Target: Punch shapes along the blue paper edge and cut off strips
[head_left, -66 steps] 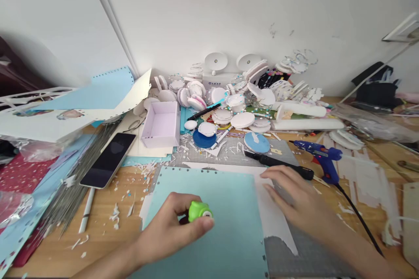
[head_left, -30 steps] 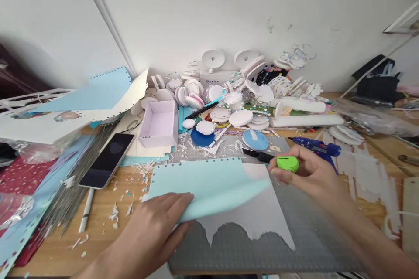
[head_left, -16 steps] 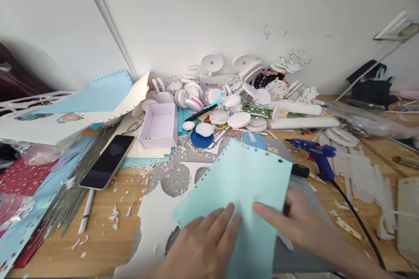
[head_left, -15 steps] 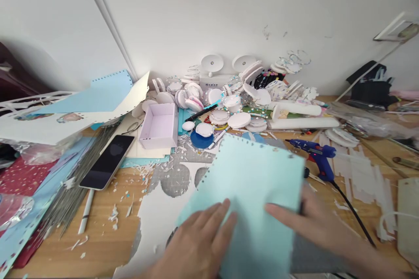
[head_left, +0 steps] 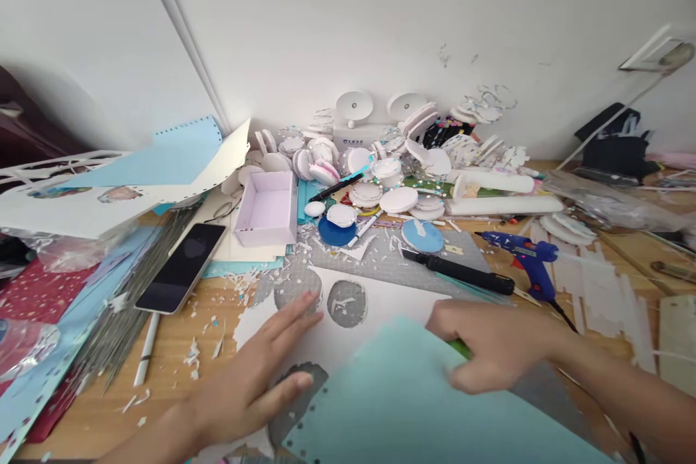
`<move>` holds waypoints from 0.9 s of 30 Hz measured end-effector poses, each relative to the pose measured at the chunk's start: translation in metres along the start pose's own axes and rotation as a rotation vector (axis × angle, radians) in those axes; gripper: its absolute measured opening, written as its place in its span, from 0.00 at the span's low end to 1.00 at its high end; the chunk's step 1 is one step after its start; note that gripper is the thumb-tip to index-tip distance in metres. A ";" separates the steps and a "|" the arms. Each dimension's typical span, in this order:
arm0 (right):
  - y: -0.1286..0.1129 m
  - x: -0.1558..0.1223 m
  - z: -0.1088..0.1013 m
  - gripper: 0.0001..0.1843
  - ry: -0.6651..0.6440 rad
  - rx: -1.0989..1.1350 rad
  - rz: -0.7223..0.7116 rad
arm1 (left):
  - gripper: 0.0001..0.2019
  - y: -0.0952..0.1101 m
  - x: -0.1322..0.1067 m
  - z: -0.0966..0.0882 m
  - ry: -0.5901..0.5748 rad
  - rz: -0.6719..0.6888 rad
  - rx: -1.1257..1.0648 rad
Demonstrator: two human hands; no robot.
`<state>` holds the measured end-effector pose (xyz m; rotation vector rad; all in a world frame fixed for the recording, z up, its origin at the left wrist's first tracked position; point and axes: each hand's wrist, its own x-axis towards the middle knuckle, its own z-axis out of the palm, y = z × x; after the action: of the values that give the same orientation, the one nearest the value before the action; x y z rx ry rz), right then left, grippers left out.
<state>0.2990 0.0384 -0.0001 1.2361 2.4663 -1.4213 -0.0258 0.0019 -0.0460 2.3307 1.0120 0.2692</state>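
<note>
My left hand [head_left: 258, 366] rests with fingers apart on a white sheet [head_left: 394, 296] that has round holes cut out of it. My right hand [head_left: 483, 341] is closed, with a slim green object [head_left: 461, 348] partly showing between its fingers; its kind is hidden. A light blue sheet [head_left: 413, 399] with a row of punched holes lies below the right hand, blurred and tilted, and overlaps the white sheet. Whether the right hand also grips this sheet, I cannot tell. Under the white sheet is a grey cutting mat [head_left: 351, 304], seen through the holes.
Beyond the white sheet lie a black-handled knife [head_left: 465, 272], a blue disc [head_left: 421, 234] and a blue glue gun [head_left: 522, 257]. A phone [head_left: 182, 267] and a lilac box [head_left: 266, 208] stand left. White discs [head_left: 399, 199] pile up along the wall, and paper scraps litter the table.
The light blue sheet has swung down towards me, uncovering the knife, blue disc and holed white sheet. My left hand has left it and moved left; my right hand has curled closed.
</note>
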 end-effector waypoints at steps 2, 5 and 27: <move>-0.011 0.019 0.001 0.05 -0.159 -0.004 -0.076 | 0.29 0.010 0.013 -0.004 0.082 -0.083 -0.189; -0.013 0.036 -0.005 0.03 -0.108 -0.056 -0.153 | 0.20 0.022 0.040 -0.003 0.128 -0.170 -0.389; 0.017 0.064 0.026 0.12 0.547 0.583 -0.163 | 0.14 0.006 0.063 0.042 0.267 -0.371 -0.431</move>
<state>0.2574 0.0633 -0.0526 1.7570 2.6018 -2.2137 0.0385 0.0261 -0.0796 1.7145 1.3395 0.5943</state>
